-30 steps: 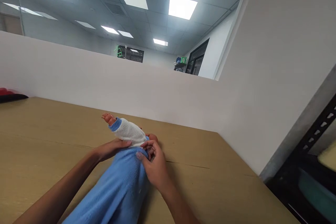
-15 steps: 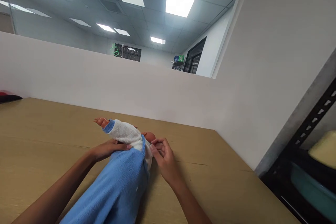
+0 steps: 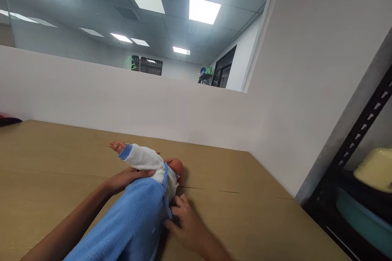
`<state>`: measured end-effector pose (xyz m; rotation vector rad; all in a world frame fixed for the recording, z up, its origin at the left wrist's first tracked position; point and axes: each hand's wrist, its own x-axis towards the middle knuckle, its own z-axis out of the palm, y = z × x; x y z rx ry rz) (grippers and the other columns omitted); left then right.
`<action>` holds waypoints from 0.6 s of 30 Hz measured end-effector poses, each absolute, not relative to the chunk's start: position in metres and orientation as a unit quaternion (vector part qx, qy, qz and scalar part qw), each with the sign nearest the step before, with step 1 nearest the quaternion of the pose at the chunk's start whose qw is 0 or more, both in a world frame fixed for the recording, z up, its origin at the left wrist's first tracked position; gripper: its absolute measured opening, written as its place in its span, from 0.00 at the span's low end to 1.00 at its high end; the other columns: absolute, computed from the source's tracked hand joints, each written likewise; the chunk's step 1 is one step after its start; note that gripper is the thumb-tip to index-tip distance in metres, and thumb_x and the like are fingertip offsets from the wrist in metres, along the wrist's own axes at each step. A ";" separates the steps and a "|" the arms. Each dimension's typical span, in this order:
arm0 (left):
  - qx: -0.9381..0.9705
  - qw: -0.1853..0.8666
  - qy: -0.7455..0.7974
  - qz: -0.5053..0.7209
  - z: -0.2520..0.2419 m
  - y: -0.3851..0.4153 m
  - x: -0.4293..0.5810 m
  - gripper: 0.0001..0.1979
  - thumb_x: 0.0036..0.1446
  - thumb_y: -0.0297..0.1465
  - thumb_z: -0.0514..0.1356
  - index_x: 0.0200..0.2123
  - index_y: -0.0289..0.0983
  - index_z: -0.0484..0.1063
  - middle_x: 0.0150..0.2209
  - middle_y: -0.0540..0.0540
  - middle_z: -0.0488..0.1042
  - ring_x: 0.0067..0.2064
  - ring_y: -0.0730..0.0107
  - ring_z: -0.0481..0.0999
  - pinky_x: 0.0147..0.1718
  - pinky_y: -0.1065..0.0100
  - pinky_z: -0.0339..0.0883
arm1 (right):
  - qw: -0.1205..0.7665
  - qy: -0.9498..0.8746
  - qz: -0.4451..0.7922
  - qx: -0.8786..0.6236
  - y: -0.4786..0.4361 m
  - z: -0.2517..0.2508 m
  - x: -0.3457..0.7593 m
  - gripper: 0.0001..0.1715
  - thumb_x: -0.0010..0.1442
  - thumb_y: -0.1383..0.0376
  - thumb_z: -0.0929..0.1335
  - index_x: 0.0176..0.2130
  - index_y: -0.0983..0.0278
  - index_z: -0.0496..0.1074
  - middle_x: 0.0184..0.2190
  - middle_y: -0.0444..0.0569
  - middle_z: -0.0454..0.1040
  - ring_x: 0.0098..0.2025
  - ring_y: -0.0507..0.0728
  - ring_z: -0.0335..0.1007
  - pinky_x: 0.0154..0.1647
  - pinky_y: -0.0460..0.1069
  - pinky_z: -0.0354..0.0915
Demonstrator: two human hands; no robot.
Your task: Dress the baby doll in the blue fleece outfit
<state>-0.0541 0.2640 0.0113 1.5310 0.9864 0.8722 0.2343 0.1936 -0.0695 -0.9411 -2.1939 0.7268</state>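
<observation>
A baby doll (image 3: 175, 165) lies on the tabletop on its side, its head farthest from me. It wears a white fleece top (image 3: 145, 159) and a blue fleece lower garment (image 3: 134, 208) that runs toward me past the frame's bottom edge. One arm with a blue cuff sticks out to the left. My left hand (image 3: 130, 178) is closed round the doll's torso, thumb on top, other fingers mostly hidden under it. My right hand (image 3: 185, 222) is curled at the right side of the torso, thumb and fingers pinching the edge of the blue garment.
The brown tabletop (image 3: 61, 159) meets a low white partition (image 3: 122, 102) behind and a white wall at the right. Beyond the table's right edge stands a black slotted rack (image 3: 363, 130) with a yellow item (image 3: 375, 169) and a teal basin (image 3: 361, 216). A dark object (image 3: 9, 121) sits far left.
My right hand has moved from beside the doll's head and shoulder down toward me, to the blue garment's side edge. My left hand keeps its hold on the torso. The view has shifted slightly.
</observation>
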 end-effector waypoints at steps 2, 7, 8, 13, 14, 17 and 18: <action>0.646 0.528 0.410 0.368 0.008 0.266 -0.053 0.48 0.51 0.59 0.73 0.66 0.35 0.73 0.71 0.39 0.71 0.75 0.36 0.62 0.77 0.48 0.50 | 0.323 -0.837 0.268 -0.350 0.198 -0.070 0.235 0.09 0.64 0.66 0.76 0.33 0.61 0.73 0.48 0.47 0.73 0.55 0.62 0.65 0.61 0.58 0.62; 0.652 0.522 0.402 0.376 0.005 0.269 -0.048 0.46 0.52 0.60 0.72 0.66 0.40 0.73 0.71 0.40 0.72 0.75 0.37 0.62 0.78 0.45 0.46 | 0.343 -0.824 0.232 -0.387 0.203 -0.072 0.237 0.06 0.64 0.70 0.72 0.33 0.61 0.74 0.48 0.49 0.72 0.56 0.63 0.65 0.62 0.60 0.62; 0.651 0.521 0.399 0.380 0.005 0.268 -0.045 0.46 0.52 0.59 0.72 0.66 0.40 0.73 0.70 0.40 0.72 0.75 0.37 0.61 0.78 0.46 0.46 | 0.343 -0.820 0.230 -0.397 0.205 -0.074 0.238 0.06 0.61 0.72 0.72 0.34 0.61 0.75 0.50 0.50 0.73 0.57 0.64 0.65 0.63 0.60 0.62; 0.644 0.504 0.408 0.406 0.006 0.258 -0.028 0.49 0.53 0.59 0.71 0.69 0.35 0.68 0.72 0.39 0.70 0.74 0.39 0.63 0.77 0.52 0.51 | 0.375 -0.777 0.213 -0.459 0.215 -0.085 0.245 0.19 0.51 0.75 0.71 0.44 0.63 0.78 0.59 0.59 0.72 0.63 0.69 0.65 0.67 0.63 0.62; 0.643 0.497 0.418 0.407 0.006 0.256 -0.024 0.49 0.54 0.59 0.70 0.70 0.35 0.68 0.72 0.38 0.70 0.74 0.38 0.64 0.76 0.51 0.52 | 0.389 -0.762 0.208 -0.474 0.217 -0.087 0.247 0.20 0.51 0.74 0.71 0.45 0.64 0.77 0.59 0.61 0.72 0.63 0.70 0.65 0.68 0.64 0.62; 0.653 0.466 0.430 0.414 0.004 0.253 -0.010 0.46 0.56 0.60 0.69 0.68 0.36 0.70 0.71 0.37 0.71 0.74 0.36 0.64 0.76 0.48 0.52 | 0.418 -0.721 0.213 -0.510 0.219 -0.088 0.252 0.23 0.51 0.68 0.72 0.49 0.63 0.76 0.56 0.61 0.74 0.62 0.71 0.69 0.66 0.63 0.65; 0.663 0.452 0.426 0.418 0.002 0.253 -0.005 0.45 0.57 0.62 0.67 0.67 0.37 0.71 0.70 0.37 0.72 0.74 0.36 0.65 0.76 0.48 0.52 | 0.418 -0.712 0.227 -0.516 0.219 -0.085 0.253 0.25 0.51 0.67 0.73 0.51 0.62 0.75 0.55 0.59 0.75 0.61 0.71 0.70 0.65 0.63 0.66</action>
